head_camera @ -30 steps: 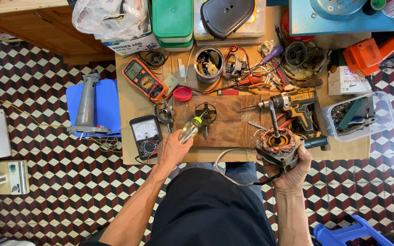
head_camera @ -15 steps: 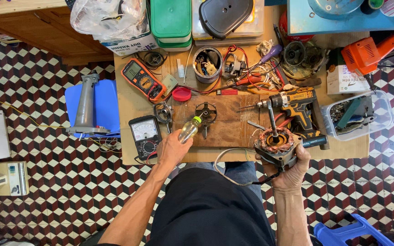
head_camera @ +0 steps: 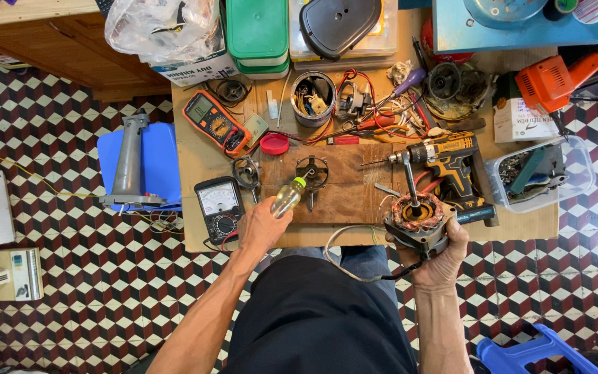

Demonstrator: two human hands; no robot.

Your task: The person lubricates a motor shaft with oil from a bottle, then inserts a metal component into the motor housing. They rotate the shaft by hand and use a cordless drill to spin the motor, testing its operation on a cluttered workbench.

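My left hand [head_camera: 263, 227] grips a small clear bottle with a green cap [head_camera: 287, 197], its tip pointed at a round black metal part [head_camera: 311, 172] on a brown wooden board [head_camera: 354, 187]. At the table's front edge my right hand [head_camera: 439, 257] holds a motor stator with copper windings [head_camera: 417, 216]; a shaft sticks up from its middle and a cable hangs from it. A yellow and black cordless drill [head_camera: 448, 161] lies just behind the stator.
An analogue meter [head_camera: 219, 204] and an orange digital multimeter [head_camera: 212, 119] lie on the table's left. A tin of tools [head_camera: 313, 98], screwdrivers, green boxes [head_camera: 257, 34], a clear tub [head_camera: 541, 173] and an orange tool [head_camera: 551, 79] crowd the rest. A blue stool [head_camera: 140, 163] stands left.
The stator in my right hand has shifted slightly; the left hand with the bottle has stayed almost in place.
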